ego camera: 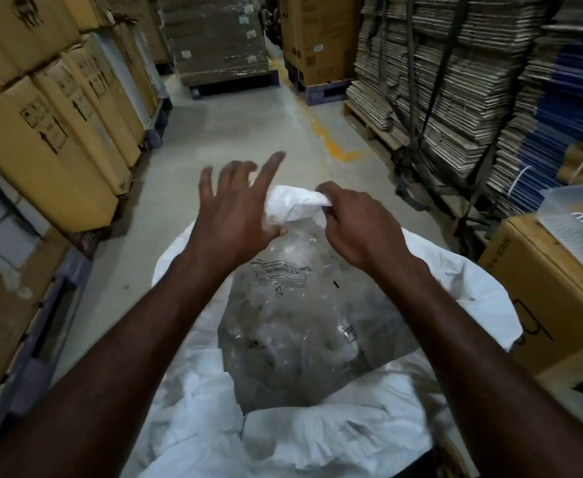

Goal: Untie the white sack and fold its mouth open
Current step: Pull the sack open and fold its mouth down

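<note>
Warehouse aisle all round me: grey concrete floor with a yellow painted line, stacked brown cartons on my left, strapped bundles of flattened cardboard on my right. Below me, between my forearms, stands the white sack, its mouth already turned down in thick folds around a clear plastic liner (printed with small black text) that bulges up out of it. My right hand pinches the liner's bunched white top. My left hand hovers beside that bunch with its fingers spread, thumb near the plastic, gripping nothing.
</note>
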